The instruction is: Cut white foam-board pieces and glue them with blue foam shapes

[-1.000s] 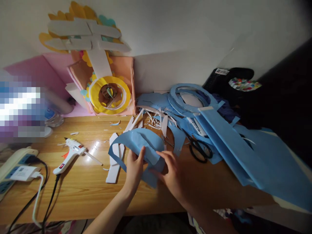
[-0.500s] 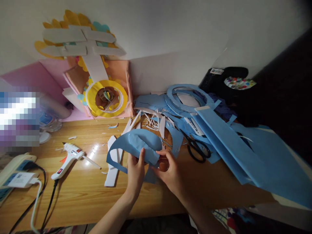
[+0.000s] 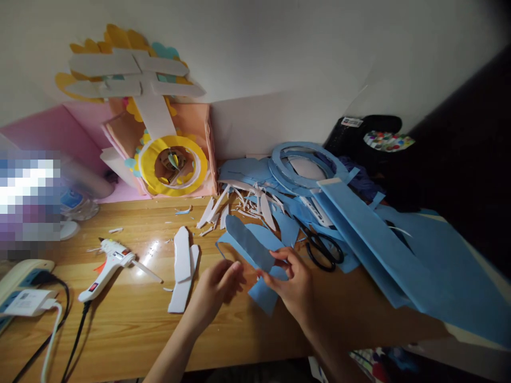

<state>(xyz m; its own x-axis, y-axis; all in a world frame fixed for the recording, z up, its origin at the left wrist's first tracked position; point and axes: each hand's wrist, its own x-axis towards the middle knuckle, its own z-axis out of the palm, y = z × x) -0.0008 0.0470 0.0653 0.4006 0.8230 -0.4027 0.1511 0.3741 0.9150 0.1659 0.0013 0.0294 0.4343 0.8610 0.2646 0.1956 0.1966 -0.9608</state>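
My right hand (image 3: 293, 282) pinches the lower right end of a blue paper strip (image 3: 249, 242) between thumb and fingers. The strip is long with a rounded tip, tilted up to the left. Behind it is a curved blue paper sheet (image 3: 261, 234), its thin left edge running down toward my left hand (image 3: 223, 282). The left hand's fingers are curled close together, a little blurred; whether they grip that edge is hidden. Below the strip, between the hands, shows a smaller blue paper piece (image 3: 265, 298). White foam strips (image 3: 183, 268) lie left of my left hand.
A glue gun (image 3: 107, 266) lies left, its cord running to the front edge. Black-handled scissors (image 3: 325, 250) lie right, near blue rings (image 3: 279, 170) and a folded blue board (image 3: 367, 239). White scraps (image 3: 265, 207) litter the back. A yellow ring (image 3: 149, 170) stands against an orange box.
My left hand has come off the blue strip and moved down and slightly left. The strip, in my right hand, now stands apart from the curved sheet, which shifted right.
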